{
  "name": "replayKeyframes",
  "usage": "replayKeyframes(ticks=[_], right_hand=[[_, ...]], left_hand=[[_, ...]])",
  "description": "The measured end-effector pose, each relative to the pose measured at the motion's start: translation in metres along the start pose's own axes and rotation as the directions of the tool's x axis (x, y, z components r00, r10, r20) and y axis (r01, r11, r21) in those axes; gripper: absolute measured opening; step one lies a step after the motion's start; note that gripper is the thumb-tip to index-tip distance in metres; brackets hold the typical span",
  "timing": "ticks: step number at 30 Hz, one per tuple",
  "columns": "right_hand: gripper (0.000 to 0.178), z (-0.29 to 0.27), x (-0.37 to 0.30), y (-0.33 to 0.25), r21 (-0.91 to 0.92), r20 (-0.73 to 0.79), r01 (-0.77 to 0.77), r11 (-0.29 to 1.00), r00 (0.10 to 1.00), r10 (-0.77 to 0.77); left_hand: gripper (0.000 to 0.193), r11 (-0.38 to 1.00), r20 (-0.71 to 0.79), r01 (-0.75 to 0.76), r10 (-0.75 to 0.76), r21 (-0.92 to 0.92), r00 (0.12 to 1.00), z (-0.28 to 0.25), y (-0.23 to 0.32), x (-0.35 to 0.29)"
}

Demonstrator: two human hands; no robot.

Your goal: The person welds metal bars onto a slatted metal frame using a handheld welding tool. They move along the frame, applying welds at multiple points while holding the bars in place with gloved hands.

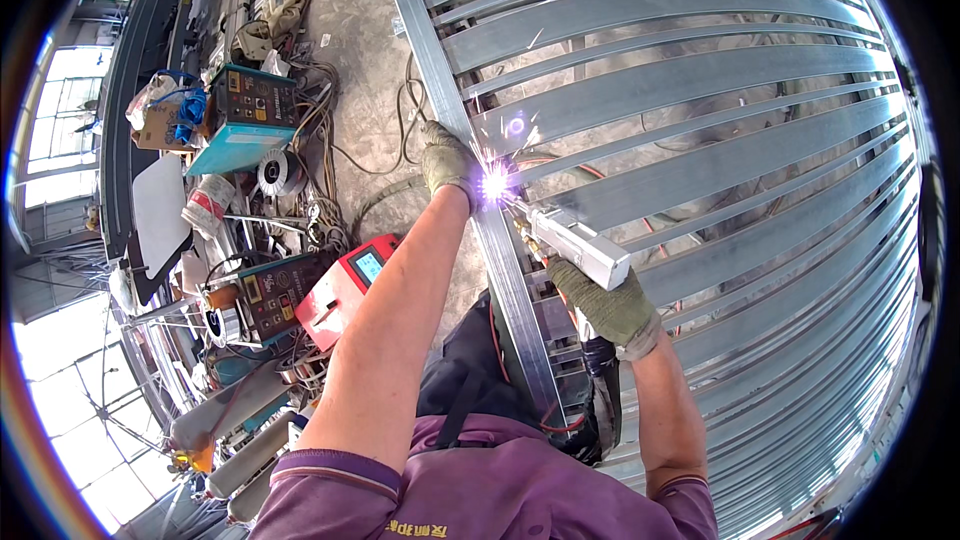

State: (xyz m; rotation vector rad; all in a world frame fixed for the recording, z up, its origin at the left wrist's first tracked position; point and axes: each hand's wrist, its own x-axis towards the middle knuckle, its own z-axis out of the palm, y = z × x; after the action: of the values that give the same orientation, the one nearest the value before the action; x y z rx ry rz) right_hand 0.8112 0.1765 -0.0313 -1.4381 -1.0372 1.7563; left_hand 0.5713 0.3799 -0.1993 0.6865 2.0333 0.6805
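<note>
My right hand [604, 306], in a green-grey work glove, is wrapped round a welding torch [578, 244] with a boxy silver-white body. The torch's tip points left at a long metal rail [510, 270]. A bright violet-white glare with flying sparks [494, 183] burns at the joint between the rail and a crossbar, hiding the joint itself. Just left of the glare, my left hand [447, 158], gloved alike, grips the rail's edge; its fingertips are partly hidden. Flat metal slats [640, 120] run rightward from the rail in a wide frame. Hose and cable trail below my right hand.
Left of me stand a red machine with a small screen [352, 285], two dark welding power units [255, 100], a wire spool [280, 173] and a tangle of cables [318, 120]. More cable lies on the concrete floor [365, 50]. Gas cylinders [225, 408] lie at lower left.
</note>
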Motion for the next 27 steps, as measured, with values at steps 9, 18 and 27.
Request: replayKeyframes(ticks=[9, 18, 27], right_hand=[[0.041, 0.0, -0.005, -0.014, 0.087, 0.009, -0.127, 0.988, 0.992, 0.127], [0.042, 0.001, -0.008, -0.004, 0.096, -0.034, -0.093, 0.991, 0.995, 0.097], [0.038, -0.003, -0.041, -0.002, 0.256, -0.103, -0.053, 0.965, 0.991, 0.082]], left_hand=[[0.084, 1.0, -0.001, -0.003, 0.003, 0.01, 1.0, -0.001, 0.003, 0.001], [0.085, 0.998, -0.036, -0.028, 0.03, 0.056, 0.999, 0.002, 0.001, -0.003], [0.08, 0.984, -0.047, -0.103, 0.097, -0.148, 0.994, 0.003, -0.002, 0.0]])
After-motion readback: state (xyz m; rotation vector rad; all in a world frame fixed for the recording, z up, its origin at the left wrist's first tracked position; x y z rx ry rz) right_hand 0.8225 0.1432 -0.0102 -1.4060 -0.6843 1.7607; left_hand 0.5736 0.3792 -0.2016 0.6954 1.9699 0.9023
